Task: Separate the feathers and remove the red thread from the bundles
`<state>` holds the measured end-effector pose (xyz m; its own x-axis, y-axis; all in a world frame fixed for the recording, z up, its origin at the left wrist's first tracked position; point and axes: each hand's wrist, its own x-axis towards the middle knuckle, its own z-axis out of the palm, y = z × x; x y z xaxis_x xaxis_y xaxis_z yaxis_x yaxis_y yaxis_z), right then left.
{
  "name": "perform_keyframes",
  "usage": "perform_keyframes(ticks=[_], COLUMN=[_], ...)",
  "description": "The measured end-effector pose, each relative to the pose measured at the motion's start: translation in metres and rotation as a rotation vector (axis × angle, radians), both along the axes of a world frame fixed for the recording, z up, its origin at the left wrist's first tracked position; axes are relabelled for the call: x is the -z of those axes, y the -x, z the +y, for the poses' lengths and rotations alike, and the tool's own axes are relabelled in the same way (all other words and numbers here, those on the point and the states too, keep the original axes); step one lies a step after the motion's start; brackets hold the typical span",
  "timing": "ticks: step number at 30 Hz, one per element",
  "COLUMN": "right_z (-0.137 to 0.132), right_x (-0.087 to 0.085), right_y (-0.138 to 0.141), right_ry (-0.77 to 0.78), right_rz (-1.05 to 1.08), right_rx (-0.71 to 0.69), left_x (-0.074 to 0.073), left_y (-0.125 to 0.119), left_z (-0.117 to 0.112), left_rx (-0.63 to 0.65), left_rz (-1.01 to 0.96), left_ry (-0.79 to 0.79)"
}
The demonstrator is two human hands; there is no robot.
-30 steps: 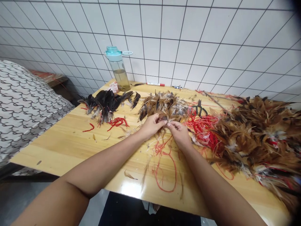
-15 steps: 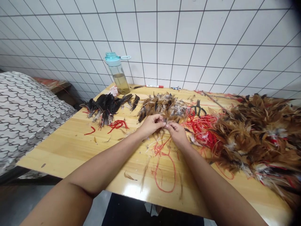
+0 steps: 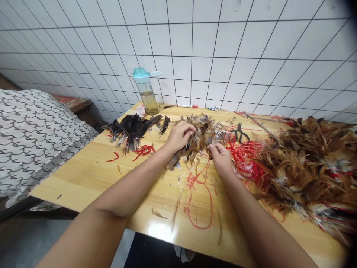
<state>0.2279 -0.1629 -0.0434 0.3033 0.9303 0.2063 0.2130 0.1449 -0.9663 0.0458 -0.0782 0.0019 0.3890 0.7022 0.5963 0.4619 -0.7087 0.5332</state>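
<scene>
In the head view, my left hand [image 3: 180, 136] reaches over the left side of a pile of brown feathers [image 3: 208, 128]. Its fingers are bent and drawn together at the feathers; what lies between the fingertips is hidden. Just below the pile's right side, my right hand [image 3: 221, 158] pinches with thumb and forefinger. A red thread [image 3: 211, 208] runs from those fingertips down to a loose loop on the table. Whether a feather is also in that pinch is too small to tell. Brown and grey feathers lie on the wood between the hands.
Black feather bundles [image 3: 131, 130] and red cord [image 3: 144, 150] lie left. Dark-handled scissors [image 3: 240, 133], tangled red thread [image 3: 248, 156] and a large brown feather heap [image 3: 309, 160] are at right. A water bottle [image 3: 147, 95] and red marker [image 3: 187, 106] stand and lie near the tiled wall.
My hands, which met at the fingertips, have come apart. The left has moved up and onto the feather pile; the right keeps its pinch lower right. The camera view has shifted slightly.
</scene>
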Motion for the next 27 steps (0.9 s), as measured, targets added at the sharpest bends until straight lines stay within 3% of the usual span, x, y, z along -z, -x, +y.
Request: perform_keyframes(ticks=[3, 5, 11, 16, 20, 23, 27], right_z=[0.003, 0.005, 0.007, 0.015, 0.014, 0.009, 0.007], right_x=[0.002, 0.004, 0.006, 0.001, -0.004, -0.007, -0.007], right_y=[0.001, 0.002, 0.005, 0.011, 0.01, 0.007, 0.007], right_ry=[-0.01, -0.011, -0.033, -0.056, -0.093, -0.086, -0.062], right_rz=[-0.025, -0.062, -0.247, -0.186, -0.15, -0.136, -0.109], right_rx=[0.038, 0.045, 0.04, 0.104, 0.111, 0.097, 0.087], left_x=[0.023, 0.028, 0.024, 0.028, 0.029, 0.025, 0.018], left_y=[0.001, -0.001, -0.011, -0.009, -0.006, -0.006, -0.012], left_z=[0.007, 0.007, 0.0, 0.003, 0.004, 0.001, -0.007], left_rx=[0.071, 0.074, 0.089, 0.08, 0.089, 0.082, 0.052], left_rz=[0.213, 0.291, 0.411, 0.448, 0.331, 0.129, -0.247], left_ry=[-0.117, -0.172, -0.299, -0.293, -0.212, -0.118, 0.183])
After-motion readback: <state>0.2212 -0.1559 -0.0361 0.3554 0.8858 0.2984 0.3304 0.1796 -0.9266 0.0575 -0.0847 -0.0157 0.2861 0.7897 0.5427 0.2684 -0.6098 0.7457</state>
